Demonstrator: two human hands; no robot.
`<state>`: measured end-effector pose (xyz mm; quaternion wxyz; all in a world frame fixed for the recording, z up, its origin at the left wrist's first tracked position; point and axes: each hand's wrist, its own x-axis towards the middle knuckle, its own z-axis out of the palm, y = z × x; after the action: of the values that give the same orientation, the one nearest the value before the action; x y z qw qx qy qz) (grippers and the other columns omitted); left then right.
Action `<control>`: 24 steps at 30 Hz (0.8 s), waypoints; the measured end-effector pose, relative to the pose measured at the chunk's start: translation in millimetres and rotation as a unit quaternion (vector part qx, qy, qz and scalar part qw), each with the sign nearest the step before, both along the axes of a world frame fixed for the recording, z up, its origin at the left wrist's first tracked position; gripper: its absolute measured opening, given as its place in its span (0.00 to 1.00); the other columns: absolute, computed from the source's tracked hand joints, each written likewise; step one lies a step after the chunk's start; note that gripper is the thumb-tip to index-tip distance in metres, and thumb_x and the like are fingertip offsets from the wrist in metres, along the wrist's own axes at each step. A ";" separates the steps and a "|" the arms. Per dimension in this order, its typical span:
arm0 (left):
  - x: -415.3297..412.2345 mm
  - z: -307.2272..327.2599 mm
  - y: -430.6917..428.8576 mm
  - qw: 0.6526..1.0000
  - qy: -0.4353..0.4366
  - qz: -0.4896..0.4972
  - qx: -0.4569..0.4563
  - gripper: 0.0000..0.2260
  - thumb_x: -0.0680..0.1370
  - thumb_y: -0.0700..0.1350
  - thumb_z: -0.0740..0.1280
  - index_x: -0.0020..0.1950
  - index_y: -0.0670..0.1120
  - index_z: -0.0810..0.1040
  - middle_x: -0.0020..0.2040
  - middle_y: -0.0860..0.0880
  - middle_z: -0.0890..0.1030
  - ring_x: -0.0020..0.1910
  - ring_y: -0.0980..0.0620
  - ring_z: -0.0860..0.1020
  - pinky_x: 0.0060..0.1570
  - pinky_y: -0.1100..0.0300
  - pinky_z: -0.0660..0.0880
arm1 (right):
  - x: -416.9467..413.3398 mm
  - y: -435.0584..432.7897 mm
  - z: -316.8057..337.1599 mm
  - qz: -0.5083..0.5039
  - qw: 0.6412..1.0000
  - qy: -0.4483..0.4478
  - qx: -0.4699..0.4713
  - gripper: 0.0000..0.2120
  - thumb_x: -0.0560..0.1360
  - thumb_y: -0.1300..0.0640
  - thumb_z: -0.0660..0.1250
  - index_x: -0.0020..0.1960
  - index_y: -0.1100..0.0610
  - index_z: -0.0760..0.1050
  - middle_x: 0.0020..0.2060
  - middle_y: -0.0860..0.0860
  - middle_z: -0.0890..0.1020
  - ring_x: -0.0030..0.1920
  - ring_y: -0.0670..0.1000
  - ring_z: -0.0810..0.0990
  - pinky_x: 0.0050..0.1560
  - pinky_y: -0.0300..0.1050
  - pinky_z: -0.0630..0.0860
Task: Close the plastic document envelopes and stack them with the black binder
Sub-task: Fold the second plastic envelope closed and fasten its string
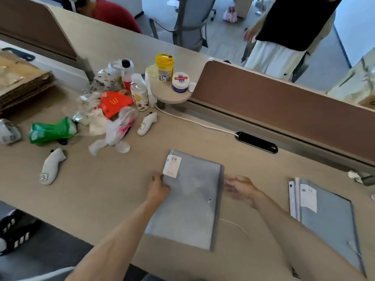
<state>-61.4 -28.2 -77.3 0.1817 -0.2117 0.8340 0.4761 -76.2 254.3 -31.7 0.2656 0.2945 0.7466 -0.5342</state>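
A grey envelope [188,201] lies flat on the worktop [253,163]. The left hand [159,187] pinches its left edge by the label [172,166]. The right hand [240,187] hovers spread, just right of it.

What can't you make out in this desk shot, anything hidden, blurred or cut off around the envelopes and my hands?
- Head view, black binder: none can be identified anywhere.
- Grey envelope: small print under "20" on its label is too small; its near-left part is hidden by the left hand.
- Right hand: motion-blurred, finger position unclear.
- Second envelope stack: cut off by the right edge; number of pieces unclear.
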 end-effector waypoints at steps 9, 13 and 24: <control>21.2 -13.4 50.4 0.886 0.131 -0.376 -0.239 0.25 0.59 0.48 0.68 0.56 0.45 0.77 0.59 0.41 0.80 0.55 0.39 0.81 0.52 0.42 0.77 | 54.8 11.1 -24.5 0.254 0.948 0.043 0.187 0.09 0.65 0.56 0.74 0.34 0.49 0.74 0.33 0.44 0.79 0.38 0.45 0.76 0.36 0.35 0.69; 38.1 -13.1 84.7 0.881 0.078 -0.399 -0.242 0.36 0.68 0.60 0.67 0.73 0.49 0.64 0.77 0.46 0.58 0.77 0.44 0.56 0.73 0.43 0.52 | 82.6 10.8 -48.2 0.360 0.900 0.091 0.227 0.08 0.66 0.51 0.72 0.40 0.52 0.75 0.42 0.50 0.79 0.45 0.51 0.76 0.44 0.43 0.71; 93.3 -9.2 105.0 0.860 -0.024 -0.393 -0.323 0.48 0.69 0.62 0.69 0.78 0.51 0.43 0.79 0.48 0.39 0.78 0.45 0.40 0.72 0.34 0.49 | 91.1 18.9 -38.9 0.495 0.795 0.166 0.310 0.11 0.77 0.54 0.57 0.54 0.59 0.73 0.55 0.59 0.79 0.56 0.60 0.78 0.51 0.49 0.73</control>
<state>32.0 76.8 -86.5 0.2954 0.0755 0.9503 0.0632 14.9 273.2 -70.6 0.2597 -0.1417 0.9488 -0.1104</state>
